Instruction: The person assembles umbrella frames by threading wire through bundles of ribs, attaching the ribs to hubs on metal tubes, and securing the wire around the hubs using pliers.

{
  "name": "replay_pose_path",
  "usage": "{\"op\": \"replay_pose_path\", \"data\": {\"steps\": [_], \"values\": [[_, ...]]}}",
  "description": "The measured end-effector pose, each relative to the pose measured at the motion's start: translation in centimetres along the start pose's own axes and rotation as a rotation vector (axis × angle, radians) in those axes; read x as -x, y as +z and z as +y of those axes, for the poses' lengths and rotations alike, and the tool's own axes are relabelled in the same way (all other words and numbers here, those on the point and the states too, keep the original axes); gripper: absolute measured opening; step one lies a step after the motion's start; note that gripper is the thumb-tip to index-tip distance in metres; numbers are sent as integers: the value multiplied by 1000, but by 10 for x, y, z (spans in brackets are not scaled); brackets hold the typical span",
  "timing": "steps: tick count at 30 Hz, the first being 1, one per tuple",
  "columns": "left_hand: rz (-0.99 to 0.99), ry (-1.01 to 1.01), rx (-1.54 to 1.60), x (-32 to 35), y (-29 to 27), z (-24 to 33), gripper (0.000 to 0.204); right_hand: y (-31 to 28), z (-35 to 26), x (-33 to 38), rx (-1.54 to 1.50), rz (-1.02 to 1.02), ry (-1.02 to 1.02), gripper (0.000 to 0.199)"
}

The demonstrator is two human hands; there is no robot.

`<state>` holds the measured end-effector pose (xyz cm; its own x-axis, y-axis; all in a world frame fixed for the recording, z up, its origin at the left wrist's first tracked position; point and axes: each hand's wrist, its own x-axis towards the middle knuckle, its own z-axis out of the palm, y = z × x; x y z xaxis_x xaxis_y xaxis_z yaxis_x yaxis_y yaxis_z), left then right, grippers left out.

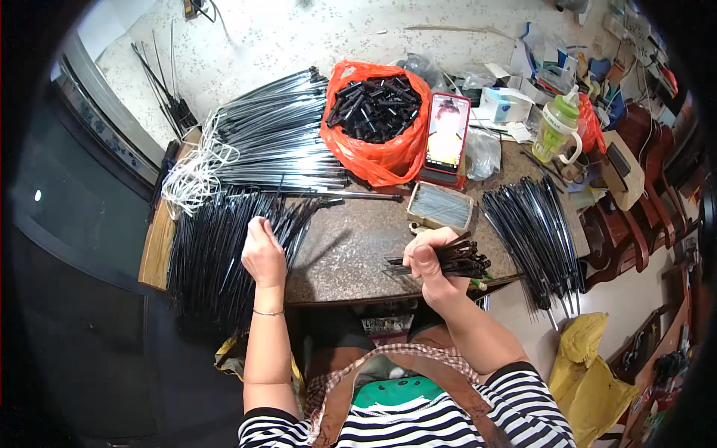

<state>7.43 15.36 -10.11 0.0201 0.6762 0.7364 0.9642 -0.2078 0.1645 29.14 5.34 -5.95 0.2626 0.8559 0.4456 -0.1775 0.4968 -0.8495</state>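
Note:
My right hand (433,270) is closed round a bundle of thin dark sticks (464,258) with knobby ends, held over the table's front edge. At the left, my left hand (264,252) is curled with its fingers pressed together, above a wide pile of long thin black rods (216,231). Whatever may be between those fingers is hidden. Just beyond my right hand, an open box (441,207) holds many fine silvery pins or wires. A single long rod (366,196) lies across the table behind the black pile.
Shiny metal rods (276,134) tied with white string (198,172) lie at the back left. Behind stand a red bag (373,168) of short black pieces and a phone (447,134). To the right are more black rods (534,239) and a green-lidded bottle (556,127).

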Motion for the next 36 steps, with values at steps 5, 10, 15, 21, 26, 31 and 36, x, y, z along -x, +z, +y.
{"op": "replay_pose_path", "data": {"steps": [5, 10, 15, 21, 26, 31, 36], "values": [[21, -41, 302, 4, 6, 19, 13, 13, -1, -8, 36, -86, -45, 22], [48, -43, 653, -5, -27, 34, 11, 37, 2, -20, 78, -20, 36, 46], [-82, 43, 936, -17, -68, 52, 7, 55, -6, -30, 123, -303, 17, 49], [-140, -276, 1083, -10, -101, 23, 8, 74, -27, -23, 178, -202, 127, 14], [-612, -294, 1578, -11, -115, 11, 17, 85, -49, -23, -186, -327, 569, 19], [-420, -561, 1819, -14, -126, 17, 9, 80, -42, -31, -362, -109, 492, 13], [-586, -457, 1185, -14, -99, -34, 20, 50, -43, -41, -243, 142, 130, 20]]}}
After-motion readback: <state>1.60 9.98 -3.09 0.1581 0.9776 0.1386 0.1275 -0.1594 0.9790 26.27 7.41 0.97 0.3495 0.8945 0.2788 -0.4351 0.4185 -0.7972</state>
